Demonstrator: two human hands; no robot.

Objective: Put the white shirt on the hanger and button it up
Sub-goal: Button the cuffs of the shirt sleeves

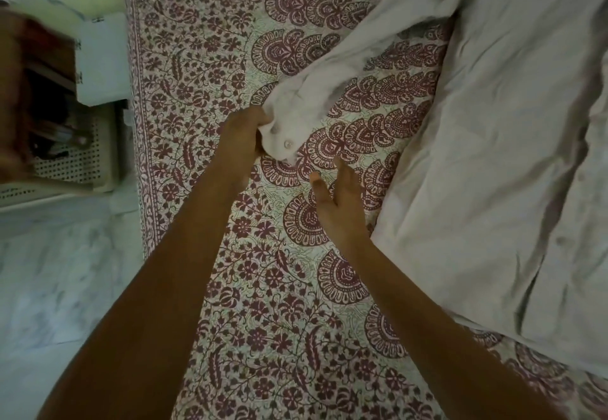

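The white shirt (493,143) lies spread on the bed at the right, its button placket running down the far right side. One sleeve stretches left across the bedspread and ends in a cuff (289,130) with a white button. My left hand (243,140) grips the cuff's left edge. A little below and to the right, my right hand (339,202) hovers with fingers spread, holding nothing, fingertips close to the cuff. No hanger is visible.
A maroon floral bedspread (263,288) covers the bed. The bed's left edge drops to a pale marble floor (65,288). A white perforated basket (75,156) and brown wooden furniture (19,90) stand at the upper left.
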